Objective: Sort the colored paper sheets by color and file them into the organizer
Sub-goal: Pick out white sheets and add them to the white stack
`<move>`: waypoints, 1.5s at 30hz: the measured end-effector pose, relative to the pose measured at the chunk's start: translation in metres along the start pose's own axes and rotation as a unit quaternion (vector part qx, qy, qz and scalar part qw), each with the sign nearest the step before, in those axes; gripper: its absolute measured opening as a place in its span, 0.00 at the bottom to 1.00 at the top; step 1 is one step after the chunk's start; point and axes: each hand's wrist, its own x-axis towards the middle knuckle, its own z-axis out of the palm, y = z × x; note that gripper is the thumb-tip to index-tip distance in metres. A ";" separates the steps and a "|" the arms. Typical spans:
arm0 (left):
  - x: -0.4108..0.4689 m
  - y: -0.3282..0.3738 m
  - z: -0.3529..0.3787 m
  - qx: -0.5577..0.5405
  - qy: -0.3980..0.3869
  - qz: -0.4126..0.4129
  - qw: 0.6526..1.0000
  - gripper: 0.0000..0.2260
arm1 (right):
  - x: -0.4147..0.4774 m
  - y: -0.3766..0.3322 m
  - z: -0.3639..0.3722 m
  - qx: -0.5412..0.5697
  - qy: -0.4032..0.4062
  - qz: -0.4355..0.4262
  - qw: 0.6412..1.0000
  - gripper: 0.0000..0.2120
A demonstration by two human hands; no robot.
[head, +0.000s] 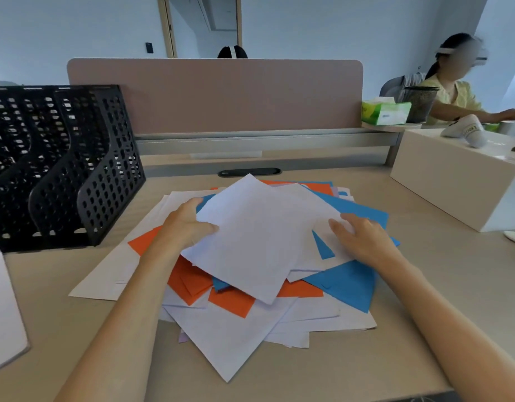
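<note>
A loose pile of white, orange (189, 281) and blue (347, 281) paper sheets lies on the desk in front of me. On top is a white sheet (256, 233), tilted. My left hand (186, 223) pinches that sheet's left edge, thumb on top and fingers beneath. My right hand (363, 237) rests flat with straight fingers on white paper at the pile's right side. The black perforated organizer (65, 166) stands at the far left with its slots showing no paper.
A white box (453, 181) sits at the right, a white sheet (4, 309) lies at the left edge, and a pink divider (215, 94) closes off the back. Beyond it are a tissue pack (385, 111), a mesh pen cup (420, 104) and a seated person.
</note>
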 end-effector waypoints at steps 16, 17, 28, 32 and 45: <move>-0.014 0.021 0.033 -0.016 -0.057 0.054 0.997 0.26 | 0.005 -0.008 0.002 0.238 -0.043 0.010 0.970 0.20; -0.016 0.019 0.033 0.016 -0.069 0.072 0.995 0.25 | 0.004 -0.009 0.001 0.266 -0.048 0.020 0.963 0.20; -0.026 0.014 0.032 0.123 -0.113 0.116 0.979 0.28 | 0.016 -0.026 -0.001 0.393 -0.056 0.078 0.915 0.25; -0.030 0.014 0.030 0.135 -0.116 0.132 0.975 0.27 | 0.021 -0.029 0.001 0.433 -0.067 0.118 0.891 0.28; -0.018 0.002 0.031 0.099 -0.125 0.094 0.983 0.27 | 0.024 -0.019 -0.008 0.399 -0.032 0.073 0.913 0.25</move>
